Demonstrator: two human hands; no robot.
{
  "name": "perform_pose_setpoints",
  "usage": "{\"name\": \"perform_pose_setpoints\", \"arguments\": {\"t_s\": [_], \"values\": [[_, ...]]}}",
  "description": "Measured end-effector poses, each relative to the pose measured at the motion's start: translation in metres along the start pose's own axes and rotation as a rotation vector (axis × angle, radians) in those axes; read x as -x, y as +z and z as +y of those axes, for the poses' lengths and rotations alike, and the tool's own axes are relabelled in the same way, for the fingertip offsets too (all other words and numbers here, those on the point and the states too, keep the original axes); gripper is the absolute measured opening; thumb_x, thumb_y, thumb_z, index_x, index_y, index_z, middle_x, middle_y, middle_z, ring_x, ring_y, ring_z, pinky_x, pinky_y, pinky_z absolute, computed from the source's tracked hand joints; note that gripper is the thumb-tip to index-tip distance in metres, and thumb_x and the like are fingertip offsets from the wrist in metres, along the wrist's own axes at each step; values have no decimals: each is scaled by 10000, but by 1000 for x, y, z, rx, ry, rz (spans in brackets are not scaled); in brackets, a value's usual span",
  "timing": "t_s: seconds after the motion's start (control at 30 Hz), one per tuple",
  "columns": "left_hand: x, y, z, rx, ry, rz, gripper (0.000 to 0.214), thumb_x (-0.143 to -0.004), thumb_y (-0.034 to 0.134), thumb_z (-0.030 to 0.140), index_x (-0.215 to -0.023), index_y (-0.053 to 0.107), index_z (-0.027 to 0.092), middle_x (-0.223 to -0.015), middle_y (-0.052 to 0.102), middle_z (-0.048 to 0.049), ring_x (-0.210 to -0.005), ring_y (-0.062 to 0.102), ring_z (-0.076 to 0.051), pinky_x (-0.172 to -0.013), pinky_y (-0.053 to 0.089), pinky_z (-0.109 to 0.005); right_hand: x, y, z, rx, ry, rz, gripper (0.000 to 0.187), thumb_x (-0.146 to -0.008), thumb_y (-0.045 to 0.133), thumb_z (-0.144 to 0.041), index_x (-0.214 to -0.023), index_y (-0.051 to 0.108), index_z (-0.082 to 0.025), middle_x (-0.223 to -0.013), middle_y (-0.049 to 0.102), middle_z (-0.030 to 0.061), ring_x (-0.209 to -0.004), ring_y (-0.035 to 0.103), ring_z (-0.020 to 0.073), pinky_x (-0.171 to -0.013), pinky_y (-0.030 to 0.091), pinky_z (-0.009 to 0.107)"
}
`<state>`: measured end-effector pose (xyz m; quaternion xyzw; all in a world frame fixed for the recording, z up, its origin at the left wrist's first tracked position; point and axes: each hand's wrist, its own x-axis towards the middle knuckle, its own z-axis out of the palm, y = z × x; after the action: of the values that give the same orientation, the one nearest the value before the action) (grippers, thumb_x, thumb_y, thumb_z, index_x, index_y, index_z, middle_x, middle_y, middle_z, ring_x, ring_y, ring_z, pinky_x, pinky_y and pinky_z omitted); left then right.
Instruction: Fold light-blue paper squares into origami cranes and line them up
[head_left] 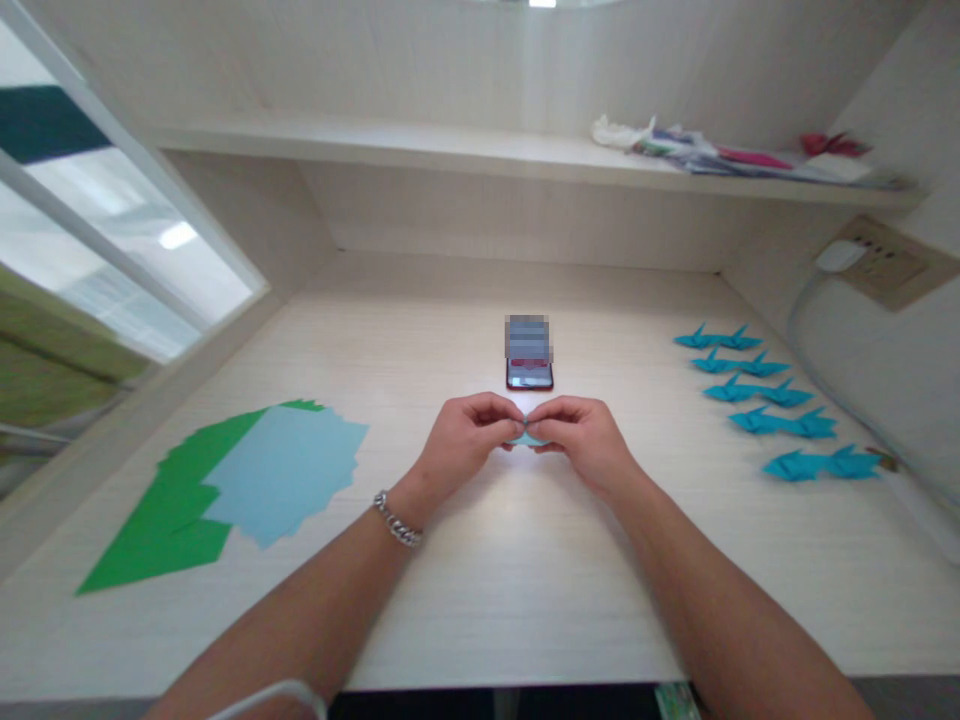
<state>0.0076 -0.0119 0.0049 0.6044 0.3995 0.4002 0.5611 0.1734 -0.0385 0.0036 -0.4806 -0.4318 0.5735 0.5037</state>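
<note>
Between my fingertips, over the middle of the desk, is a small folded piece of light blue paper [526,438]. My left hand [472,432] pinches its left side, with the thumb and forefinger pressed together. From the other side my right hand [581,432] pinches it in the same way, and the two hands almost meet. Most of the paper is hidden behind the fingers, so its folded shape does not show. Just beyond the hands lies a phone [529,375] with a lit screen.
Fanned light blue sheets [289,470] overlap green sheets [157,530] on the left. Several blue folded paper cranes [784,422] stand in joined pairs along the right. Behind them a cable [806,350] hangs from a wall socket [889,262]. A shelf [450,150] crosses above the desk [480,620].
</note>
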Motion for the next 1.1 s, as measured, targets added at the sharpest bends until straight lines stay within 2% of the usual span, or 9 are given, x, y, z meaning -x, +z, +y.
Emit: {"name": "perform_pose_setpoints", "arguments": {"t_s": [0.17, 0.33, 0.57, 0.83, 1.1], "values": [[0, 0, 0, -1, -3, -15, 38, -706, 661, 138, -738, 680, 145, -631, 635, 7, -574, 558, -91, -571, 461, -206, 0, -3, 1, -47, 28, -63, 181, -613, 762, -280, -753, 724, -172, -695, 687, 22, -642, 639, 149, -622, 539, 301], [0, -1, -4, -62, 30, -25, 57, -721, 673, 182, -769, 687, 154, -698, 657, -5, -643, 575, -101, -619, 467, -215, -3, -5, 5, 2, 28, -28, 206, -631, 757, -334, -742, 710, -167, -699, 675, 21, -637, 620, 139, -608, 531, 289], [0, 0, -7, -87, 6, 0, 127, -723, 688, 237, -814, 697, 149, -766, 687, -40, -684, 599, -123, -642, 477, -238, -4, -4, 4, 158, -51, -7, 215, -638, 739, -325, -759, 713, -150, -706, 682, 36, -634, 613, 143, -608, 521, 289], [-1, 2, -4, 23, -52, -1, 100, -719, 669, 196, -800, 691, 141, -712, 672, -28, -631, 595, -116, -610, 489, -239, -5, -6, 5, 279, -145, -16, 143, -714, 673, -279, -778, 713, -157, -724, 687, 39, -647, 603, 147, -628, 496, 291], [0, -2, -8, -182, 61, 0, 121, -740, 677, 246, -816, 690, 152, -799, 699, -46, -718, 621, -138, -684, 494, -258, -6, -6, 7, 366, -177, -33, 134, -739, 646, -268, -783, 707, -157, -723, 684, 37, -646, 595, 147, -625, 485, 282]]}}
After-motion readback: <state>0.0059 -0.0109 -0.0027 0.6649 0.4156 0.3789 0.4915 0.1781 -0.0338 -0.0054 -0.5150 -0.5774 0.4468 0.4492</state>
